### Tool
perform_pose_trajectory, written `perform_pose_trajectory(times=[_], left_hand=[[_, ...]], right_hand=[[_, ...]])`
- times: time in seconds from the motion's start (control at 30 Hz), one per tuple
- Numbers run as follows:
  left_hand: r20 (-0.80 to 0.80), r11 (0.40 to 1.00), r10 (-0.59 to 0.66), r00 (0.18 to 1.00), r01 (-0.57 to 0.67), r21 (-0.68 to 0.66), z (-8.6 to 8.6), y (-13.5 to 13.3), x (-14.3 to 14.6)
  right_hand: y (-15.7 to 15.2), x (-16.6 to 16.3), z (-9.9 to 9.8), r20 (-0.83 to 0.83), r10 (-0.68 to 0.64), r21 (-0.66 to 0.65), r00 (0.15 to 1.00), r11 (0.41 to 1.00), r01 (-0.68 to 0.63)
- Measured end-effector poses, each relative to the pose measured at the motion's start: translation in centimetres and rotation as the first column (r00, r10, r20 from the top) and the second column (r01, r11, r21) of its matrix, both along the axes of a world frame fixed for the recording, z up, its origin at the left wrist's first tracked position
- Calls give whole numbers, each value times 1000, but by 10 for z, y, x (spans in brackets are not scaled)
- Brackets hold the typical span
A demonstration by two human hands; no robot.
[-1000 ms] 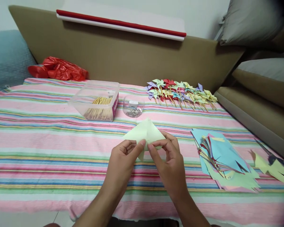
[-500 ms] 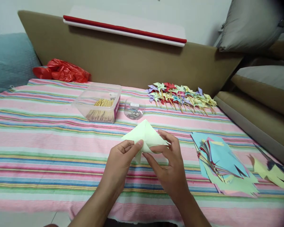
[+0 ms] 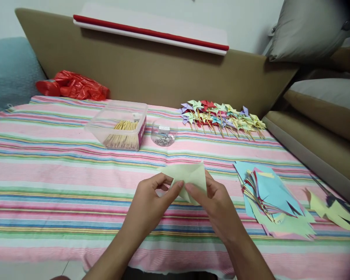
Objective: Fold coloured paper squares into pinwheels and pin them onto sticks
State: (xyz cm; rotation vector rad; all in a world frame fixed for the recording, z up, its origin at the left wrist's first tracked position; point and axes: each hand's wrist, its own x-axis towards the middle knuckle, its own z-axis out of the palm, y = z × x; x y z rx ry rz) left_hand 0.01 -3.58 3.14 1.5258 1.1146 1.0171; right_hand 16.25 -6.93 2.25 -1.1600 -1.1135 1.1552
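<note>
Left hand (image 3: 150, 198) and right hand (image 3: 218, 202) both pinch the folded pale green paper (image 3: 192, 175), fingertips closed on its lower edge. The paper is held just above the striped desk (image 3: 46, 175), near its front edge. A stack of cut coloured sheets (image 3: 275, 200) lies to the right. The stick box (image 3: 119, 125) and finished pinwheels (image 3: 221, 116) sit behind.

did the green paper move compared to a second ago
Yes. The green paper, pinched by the left hand and right hand, now sits lower, toward the person: its top edge has drawn away from the small clear cup.
</note>
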Motion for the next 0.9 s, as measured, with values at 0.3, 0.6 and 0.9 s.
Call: perform_pose_trajectory(times=[0.3, 0.6, 0.9], left_hand=[[192, 977, -112, 975, 143, -159, 1, 4, -2], [453, 950, 122, 883, 29, -312, -16, -10, 25], [473, 930, 243, 847, -64, -363, -21, -10, 28]], right_hand=[[0, -3, -8, -94, -76, -80, 993, 994, 69], [7, -48, -10, -534, -358, -180, 766, 933, 310], [3, -64, -24, -540, -354, -185, 764, 935, 303]])
